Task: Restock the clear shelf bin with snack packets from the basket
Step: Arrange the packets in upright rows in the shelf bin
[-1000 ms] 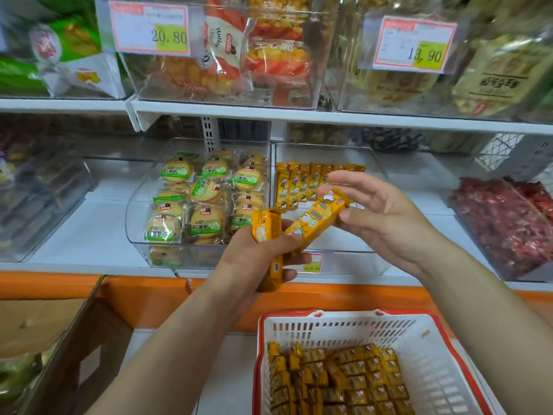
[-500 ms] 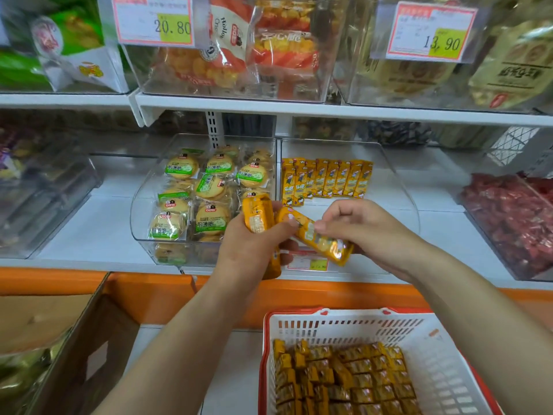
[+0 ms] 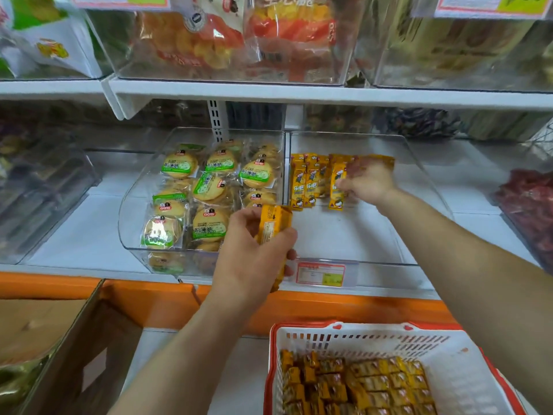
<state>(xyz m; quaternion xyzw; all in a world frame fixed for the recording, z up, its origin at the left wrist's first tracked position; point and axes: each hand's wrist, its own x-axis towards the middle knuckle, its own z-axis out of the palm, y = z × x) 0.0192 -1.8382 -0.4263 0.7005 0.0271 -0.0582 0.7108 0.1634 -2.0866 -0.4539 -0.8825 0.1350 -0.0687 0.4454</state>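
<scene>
While left hand (image 3: 254, 244) grips glossy yellow oblong packets (image 3: 273, 223) | right hand (image 3: 369, 182) blurred, grip untellable, 12 o'clock in clear rigid plastic bin (image 3: 359, 235) | white lattice basket (image 3: 374, 339), 6 o'clock

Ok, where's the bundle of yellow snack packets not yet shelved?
Head view, centre: the bundle is gripped in the left hand, by the front-left corner of the clear shelf bin, beside the round biscuit packs.

A shop: white shelves (image 3: 299, 92) hold clear bins (image 3: 426, 190) of packaged snacks (image 3: 179, 166) fronted by price labels (image 3: 320, 274).
</scene>
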